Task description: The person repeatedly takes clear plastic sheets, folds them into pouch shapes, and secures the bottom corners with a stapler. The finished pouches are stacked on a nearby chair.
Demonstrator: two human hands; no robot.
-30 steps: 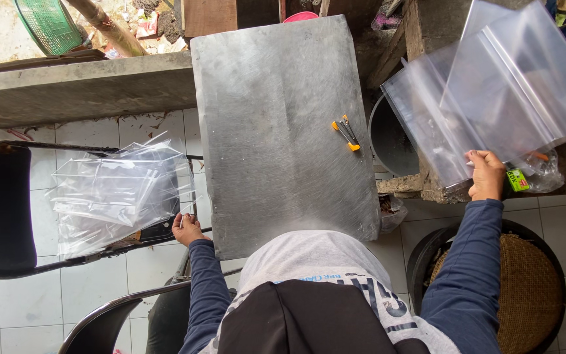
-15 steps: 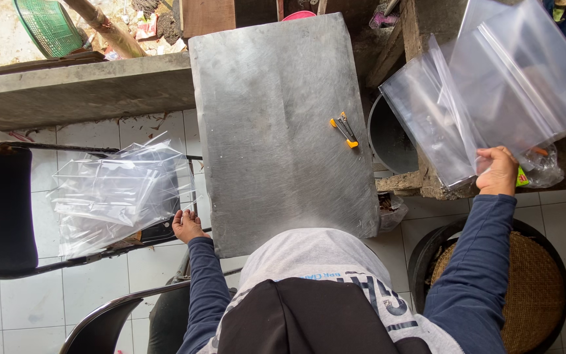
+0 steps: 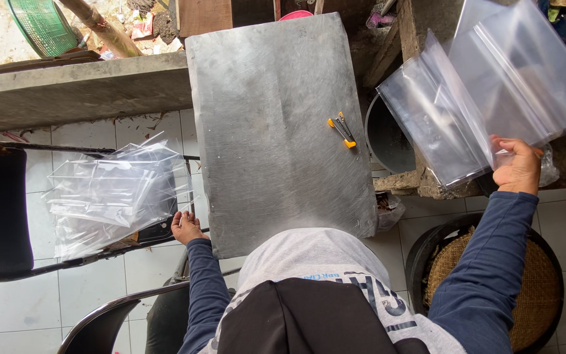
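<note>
Clear bags (image 3: 492,98), large, fanned, held up right of the metal table (image 3: 276,124); right hand (image 3: 517,167) closed, pinching their lower corner. Left hand (image 3: 185,227) loosely curled at bag pile (image 3: 116,193) on chair (image 3: 1,216). Advice: pinch one sheet only, support its sag.

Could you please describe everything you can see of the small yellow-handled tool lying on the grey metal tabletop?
The small yellow-handled tool looks like a pair of clippers or pliers: dark metal arms with yellow tips. It lies flat and diagonal near the right edge of the scuffed grey metal tabletop. Nothing but the tabletop touches it; both hands are away.
</note>
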